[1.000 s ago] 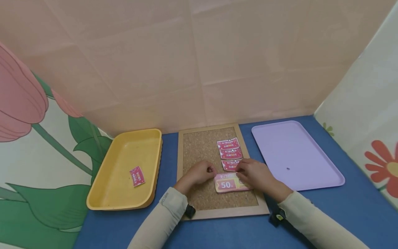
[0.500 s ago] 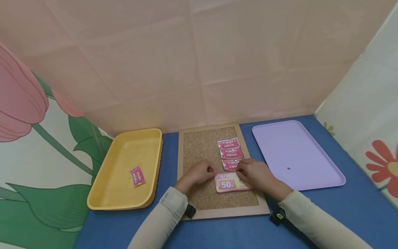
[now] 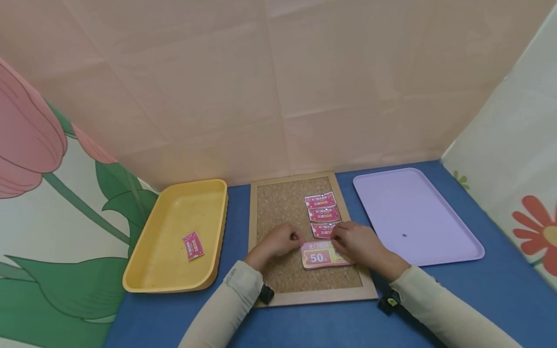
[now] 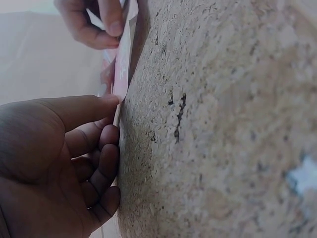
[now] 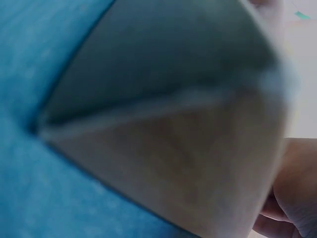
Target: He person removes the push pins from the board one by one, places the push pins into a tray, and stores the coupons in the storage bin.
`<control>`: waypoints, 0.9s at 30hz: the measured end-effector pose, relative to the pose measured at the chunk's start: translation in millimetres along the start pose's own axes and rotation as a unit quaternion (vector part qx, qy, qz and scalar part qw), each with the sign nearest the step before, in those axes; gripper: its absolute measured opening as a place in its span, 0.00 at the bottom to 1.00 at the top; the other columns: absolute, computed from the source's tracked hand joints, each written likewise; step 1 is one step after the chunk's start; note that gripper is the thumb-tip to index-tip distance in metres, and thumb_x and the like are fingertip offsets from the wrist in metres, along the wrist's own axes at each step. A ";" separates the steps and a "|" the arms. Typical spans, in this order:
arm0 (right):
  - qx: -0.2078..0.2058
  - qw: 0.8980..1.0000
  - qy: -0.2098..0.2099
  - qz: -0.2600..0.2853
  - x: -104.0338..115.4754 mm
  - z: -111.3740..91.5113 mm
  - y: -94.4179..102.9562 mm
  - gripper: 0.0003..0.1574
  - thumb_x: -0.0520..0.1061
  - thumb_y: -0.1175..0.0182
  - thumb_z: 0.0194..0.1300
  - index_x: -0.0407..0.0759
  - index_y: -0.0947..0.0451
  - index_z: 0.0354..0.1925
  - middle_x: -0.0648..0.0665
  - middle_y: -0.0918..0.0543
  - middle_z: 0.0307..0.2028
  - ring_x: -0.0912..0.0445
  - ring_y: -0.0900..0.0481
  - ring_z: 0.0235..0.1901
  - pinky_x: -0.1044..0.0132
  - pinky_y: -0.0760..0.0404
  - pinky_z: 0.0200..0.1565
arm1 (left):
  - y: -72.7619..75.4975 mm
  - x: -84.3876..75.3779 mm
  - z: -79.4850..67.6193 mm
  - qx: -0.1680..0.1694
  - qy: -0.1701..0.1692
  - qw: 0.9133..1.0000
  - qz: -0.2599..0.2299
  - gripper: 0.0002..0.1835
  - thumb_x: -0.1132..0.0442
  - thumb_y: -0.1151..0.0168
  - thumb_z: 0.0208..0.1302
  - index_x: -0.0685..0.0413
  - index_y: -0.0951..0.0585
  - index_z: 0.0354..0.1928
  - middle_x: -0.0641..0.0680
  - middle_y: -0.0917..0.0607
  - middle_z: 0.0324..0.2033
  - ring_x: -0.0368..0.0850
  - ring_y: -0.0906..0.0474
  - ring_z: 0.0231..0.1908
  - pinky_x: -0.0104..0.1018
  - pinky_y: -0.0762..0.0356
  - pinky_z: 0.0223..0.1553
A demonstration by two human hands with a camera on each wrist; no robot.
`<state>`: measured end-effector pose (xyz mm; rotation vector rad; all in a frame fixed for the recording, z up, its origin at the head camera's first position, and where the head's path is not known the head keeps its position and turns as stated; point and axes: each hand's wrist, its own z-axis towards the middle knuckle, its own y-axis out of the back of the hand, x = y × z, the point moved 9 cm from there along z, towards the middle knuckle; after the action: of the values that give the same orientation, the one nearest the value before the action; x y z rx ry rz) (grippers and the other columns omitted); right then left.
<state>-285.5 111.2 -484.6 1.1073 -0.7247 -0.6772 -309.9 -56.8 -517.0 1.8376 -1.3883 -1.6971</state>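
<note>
A pink and yellow coupon (image 3: 317, 258) marked "50" lies across the lower part of the corkboard (image 3: 276, 203). My left hand (image 3: 278, 241) pinches its upper left corner between thumb and index finger; the other fingers curl beside the cork in the left wrist view. At the coupon's upper right, my right hand (image 3: 361, 244) pinches it with thumb and fingertips, covering that end. Above are three red coupons in a column: the top one (image 3: 319, 200), the middle one (image 3: 324, 213) and the lowest (image 3: 321, 231), partly behind the right fingers. Tiny shiny spots show along their top edges.
To the left stands a yellow tray (image 3: 165, 212) with one small red coupon (image 3: 193, 245) in it. A lilac tray (image 3: 409, 203) at the right bears a tiny dark speck. The corkboard's wooden frame (image 3: 322, 297) rests on a blue tablecloth (image 3: 304, 328).
</note>
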 end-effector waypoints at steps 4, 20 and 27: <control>-0.001 1.000 0.004 -0.003 -0.2 0.0 -1.0 0.09 0.52 0.32 0.59 0.51 0.17 0.36 0.52 0.17 0.35 0.54 0.19 0.38 0.57 0.19 0.37 | 0.2 -0.8 -0.3 0.000 0.001 1.000 0.001 0.05 0.57 0.37 0.66 0.44 0.14 0.32 0.42 0.19 0.28 0.39 0.25 0.30 0.34 0.28 0.33; -0.004 0.998 -0.007 0.056 -8.3 -4.5 -1.2 0.09 0.51 0.30 0.58 0.54 0.17 0.39 0.53 0.17 0.39 0.57 0.19 0.39 0.56 0.20 0.41 | 1.2 -2.0 -1.6 0.005 0.004 1.000 0.000 0.05 0.57 0.37 0.67 0.44 0.15 0.33 0.43 0.20 0.29 0.39 0.26 0.31 0.35 0.28 0.33; -0.004 0.998 -0.011 0.057 -10.1 -4.1 -2.6 0.07 0.51 0.30 0.58 0.54 0.16 0.37 0.54 0.17 0.38 0.58 0.19 0.39 0.57 0.20 0.41 | 1.0 -2.2 -1.4 0.004 -0.001 1.000 -0.002 0.05 0.58 0.37 0.66 0.45 0.15 0.33 0.43 0.20 0.28 0.39 0.26 0.30 0.34 0.28 0.33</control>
<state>-288.5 120.6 -490.0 1.0453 -0.7968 -0.5960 -308.8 -56.1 -514.5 1.8448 -1.3956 -1.6968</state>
